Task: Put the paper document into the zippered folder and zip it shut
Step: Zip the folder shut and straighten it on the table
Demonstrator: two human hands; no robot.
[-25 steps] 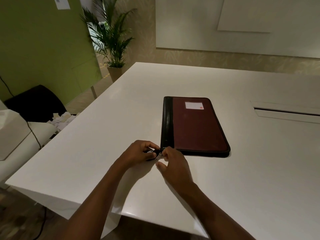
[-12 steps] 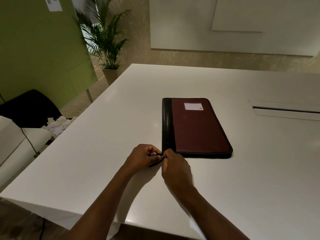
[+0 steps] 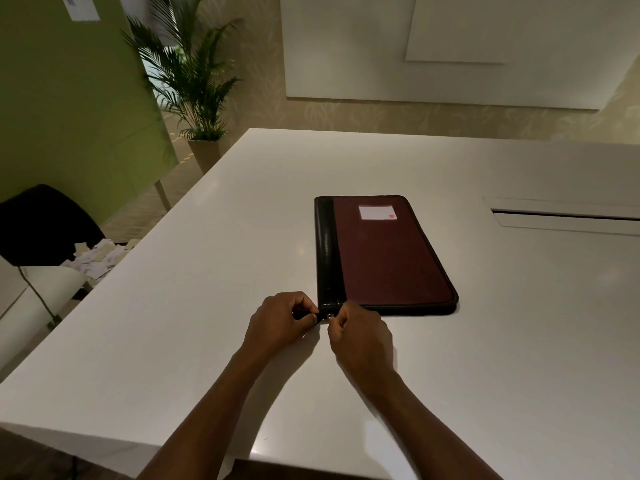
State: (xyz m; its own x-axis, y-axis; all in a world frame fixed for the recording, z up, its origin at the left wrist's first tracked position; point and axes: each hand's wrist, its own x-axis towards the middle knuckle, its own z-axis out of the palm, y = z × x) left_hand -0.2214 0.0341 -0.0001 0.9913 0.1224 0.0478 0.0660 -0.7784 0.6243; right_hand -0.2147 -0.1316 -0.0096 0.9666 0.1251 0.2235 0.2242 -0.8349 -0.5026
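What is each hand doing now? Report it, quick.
Left hand: pinching the folder corner.
Right hand: pinching the zipper pull.

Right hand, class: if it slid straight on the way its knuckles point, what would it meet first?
The right hand points up-left at the near left corner of the maroon and black zippered folder, already touching there. The left hand sits just beside; depth is unclear.

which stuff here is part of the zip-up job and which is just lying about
Part of the job:
zippered folder
zipper pull, pinched by the right hand
left hand, gripping the folder's near corner

Lying about:
potted palm
paper scraps
black chair
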